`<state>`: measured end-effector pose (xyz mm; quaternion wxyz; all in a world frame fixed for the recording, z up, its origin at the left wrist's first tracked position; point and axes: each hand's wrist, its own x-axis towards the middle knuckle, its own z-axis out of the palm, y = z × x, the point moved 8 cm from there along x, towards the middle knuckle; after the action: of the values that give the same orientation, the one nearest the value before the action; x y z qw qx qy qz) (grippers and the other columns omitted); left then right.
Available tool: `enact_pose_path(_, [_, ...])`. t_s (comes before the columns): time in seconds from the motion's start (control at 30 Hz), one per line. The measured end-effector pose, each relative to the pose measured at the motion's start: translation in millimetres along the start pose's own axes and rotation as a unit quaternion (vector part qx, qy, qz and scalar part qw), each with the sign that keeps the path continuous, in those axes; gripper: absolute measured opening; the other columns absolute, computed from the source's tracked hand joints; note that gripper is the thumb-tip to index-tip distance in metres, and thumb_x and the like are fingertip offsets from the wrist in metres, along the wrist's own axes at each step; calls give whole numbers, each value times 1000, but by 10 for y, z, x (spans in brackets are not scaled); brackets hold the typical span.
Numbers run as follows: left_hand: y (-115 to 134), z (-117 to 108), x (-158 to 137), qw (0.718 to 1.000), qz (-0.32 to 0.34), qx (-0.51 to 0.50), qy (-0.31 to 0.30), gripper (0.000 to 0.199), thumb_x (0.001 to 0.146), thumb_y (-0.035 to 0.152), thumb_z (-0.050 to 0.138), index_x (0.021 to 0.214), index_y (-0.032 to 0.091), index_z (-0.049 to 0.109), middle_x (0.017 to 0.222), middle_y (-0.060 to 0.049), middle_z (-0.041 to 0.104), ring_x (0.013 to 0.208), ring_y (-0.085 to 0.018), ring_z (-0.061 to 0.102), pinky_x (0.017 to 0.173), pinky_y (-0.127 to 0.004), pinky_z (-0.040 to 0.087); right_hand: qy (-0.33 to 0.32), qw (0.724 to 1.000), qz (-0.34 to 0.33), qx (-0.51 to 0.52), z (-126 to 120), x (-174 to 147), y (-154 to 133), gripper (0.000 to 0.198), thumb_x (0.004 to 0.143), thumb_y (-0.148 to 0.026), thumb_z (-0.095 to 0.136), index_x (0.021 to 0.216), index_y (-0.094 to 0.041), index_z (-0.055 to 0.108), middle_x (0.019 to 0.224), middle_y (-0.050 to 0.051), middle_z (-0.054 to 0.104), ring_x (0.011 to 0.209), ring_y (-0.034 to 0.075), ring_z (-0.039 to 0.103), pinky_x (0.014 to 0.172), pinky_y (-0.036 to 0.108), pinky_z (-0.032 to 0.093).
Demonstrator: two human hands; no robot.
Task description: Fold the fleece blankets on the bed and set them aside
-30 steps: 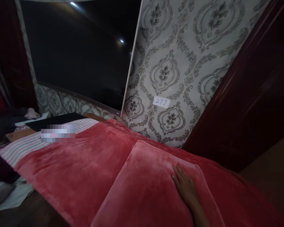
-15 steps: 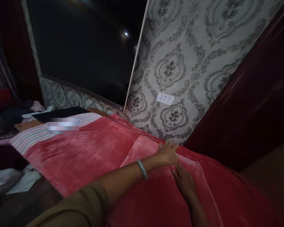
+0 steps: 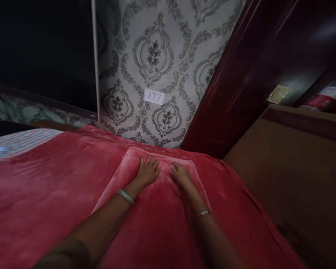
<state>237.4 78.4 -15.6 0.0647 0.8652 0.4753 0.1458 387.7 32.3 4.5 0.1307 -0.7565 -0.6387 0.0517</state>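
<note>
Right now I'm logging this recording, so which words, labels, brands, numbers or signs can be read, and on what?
"277": handwritten on a white slip on the patterned wall.
Red-and-white label, right: too blurred to read.
Mark low on the dark screen: too small to read.
Pixelated patch, left: unreadable.

I count: my hands (image 3: 148, 172) (image 3: 181, 175), 2; bracelets (image 3: 126, 196) (image 3: 203, 213), 2; red plush layers (image 3: 154, 220) (image 3: 58, 179), at least 2; white numbered slip (image 3: 154, 96), 1; black screen (image 3: 42, 48), 1.
</note>
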Motion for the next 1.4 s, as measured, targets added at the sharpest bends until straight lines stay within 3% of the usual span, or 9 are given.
enact_pose_path(0.1, [9,10,2,1000,-2,13,-5,61,96,44,32,153,21,40,163,-12,29,152,-33,23,122,-63,12,51,996,48,-52,-91,101,153,55,103,-38,33,154,-19,40,161,10,35,150,25,27,121,44,20])
enact_pose_path(0.2, [-89,-24,34,999,-28,26,-5,64,96,47,32,154,21,37,165,-10,25,153,-32,18,123,-63,6,29,994,77,-68,85,129,322,58,104,-44,30,157,-24,31,166,5,24,153,26,16,122,50,14])
enact_pose_path(0.33, [-514,-148,109,993,-110,39,-22,68,95,52,31,155,20,35,165,-13,22,154,-32,14,120,-67,1,7,995,84,-51,258,150,448,59,103,-47,26,159,-26,28,166,3,22,153,26,15,122,50,14])
enact_pose_path(0.47, [-1027,-247,95,982,-177,29,-55,68,95,53,29,157,25,28,167,-9,16,154,-33,14,119,-67,16,0,995,88,-45,271,192,486,60,103,-49,25,159,-27,27,167,2,21,153,26,15,122,50,13])
enact_pose_path(0.57, [-1246,-254,44,976,-207,9,-67,68,96,52,21,159,27,21,168,-7,12,153,-34,16,117,-65,23,-4,995,90,-53,269,205,495,60,103,-50,24,159,-28,25,167,2,19,153,25,14,121,51,13])
enact_pose_path(0.9, [-1263,-256,37,972,-223,-36,-60,70,94,50,21,159,23,21,168,-7,12,153,-32,17,120,-63,18,-1,995,92,-25,262,173,504,60,103,-49,23,159,-27,26,167,1,19,153,24,13,122,51,10])
enact_pose_path(1.4, [-1265,-343,23,968,-245,4,-50,74,95,50,21,158,11,23,166,-14,20,152,-29,22,121,-55,25,20,995,93,3,206,172,477,58,103,-47,27,157,-28,32,166,1,24,152,25,16,122,50,9])
